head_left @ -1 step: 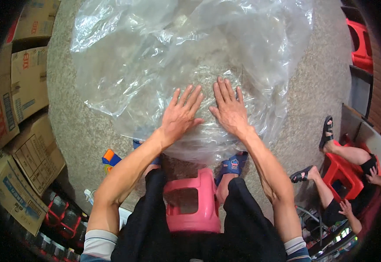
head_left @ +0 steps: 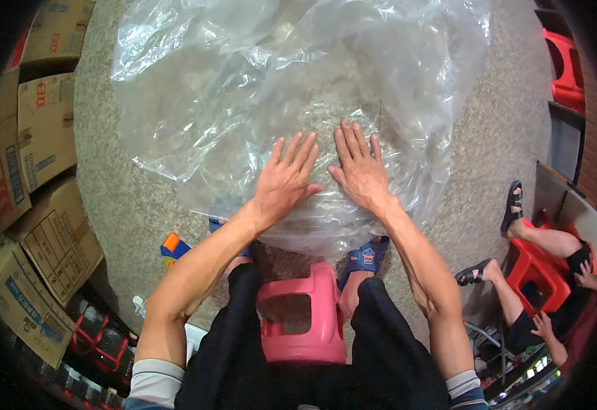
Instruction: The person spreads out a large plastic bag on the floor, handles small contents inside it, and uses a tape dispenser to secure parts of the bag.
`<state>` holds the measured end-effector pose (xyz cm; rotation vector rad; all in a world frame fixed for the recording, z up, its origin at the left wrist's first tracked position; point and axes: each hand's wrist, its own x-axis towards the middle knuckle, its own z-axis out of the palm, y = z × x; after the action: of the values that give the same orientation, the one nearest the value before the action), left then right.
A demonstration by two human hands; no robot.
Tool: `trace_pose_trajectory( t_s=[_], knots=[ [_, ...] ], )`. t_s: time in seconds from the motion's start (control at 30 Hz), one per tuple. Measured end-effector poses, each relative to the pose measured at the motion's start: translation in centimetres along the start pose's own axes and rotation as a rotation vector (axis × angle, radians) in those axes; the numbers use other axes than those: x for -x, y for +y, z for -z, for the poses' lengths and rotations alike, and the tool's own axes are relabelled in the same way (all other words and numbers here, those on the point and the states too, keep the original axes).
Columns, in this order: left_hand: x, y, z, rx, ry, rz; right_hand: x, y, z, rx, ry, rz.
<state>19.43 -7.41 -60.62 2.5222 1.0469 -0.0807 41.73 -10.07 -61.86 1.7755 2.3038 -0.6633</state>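
Note:
A large clear plastic sheet (head_left: 244, 89), wrinkled and shiny, is spread over the floor in front of me. Both my palms face down on its near part. My left hand (head_left: 286, 174) lies with fingers stretched and somewhat apart, thumb pointing inward. Just to its right rests my right hand (head_left: 361, 167), also flat, its fingers extended forward. A narrow strip of plastic shows between the two hands, and neither grips anything. The sheet's near edge reaches my feet in blue slippers (head_left: 369, 256) and partly covers them.
Between my legs is a pink plastic stool (head_left: 322, 314). Cardboard boxes (head_left: 45, 130) are stacked along the left. An orange and blue toy-like object (head_left: 175, 244) lies by my left forearm. At right, another person sits on a red stool (head_left: 541, 273), with sandalled feet (head_left: 512, 208) on the concrete floor (head_left: 493, 137).

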Motion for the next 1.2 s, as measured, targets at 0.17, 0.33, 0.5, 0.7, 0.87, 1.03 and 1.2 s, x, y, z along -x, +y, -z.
trace_pose_trajectory(
  t_s=[0.17, 0.33, 0.5, 0.7, 0.87, 1.03, 1.2],
  knots=[
    [-0.1, -0.7, -0.2, -0.006, 0.025, -0.093, -0.6, -0.5, 0.8, 0.011, -0.040, 0.016],
    [2.0, -1.5, 0.6, 0.000, -0.072, -0.062, -0.3, 0.6, 0.7, 0.005, 0.004, 0.072],
    [-1.8, -2.2, 2.5, 0.297, -0.050, -0.007, 0.4, -0.7, 0.2, -0.035, 0.017, 0.039],
    [-8.0, -7.4, 5.5, -0.182, 0.132, -0.066, 1.8, -1.5, 0.2, -0.086, -0.018, 0.039],
    [-8.5, -9.8, 4.7, -0.121, 0.135, -0.074, 2.5, -0.6, -0.6, -0.088, -0.009, 0.044],
    [-8.4, -10.4, 4.7, -0.178, 0.105, -0.039, 2.5, -0.6, 0.1, -0.089, -0.049, 0.040],
    [-8.1, -9.3, 4.5, -0.180, 0.113, 0.028, 2.0, -1.6, 2.3, -0.203, 0.020, 0.053]
  ],
)
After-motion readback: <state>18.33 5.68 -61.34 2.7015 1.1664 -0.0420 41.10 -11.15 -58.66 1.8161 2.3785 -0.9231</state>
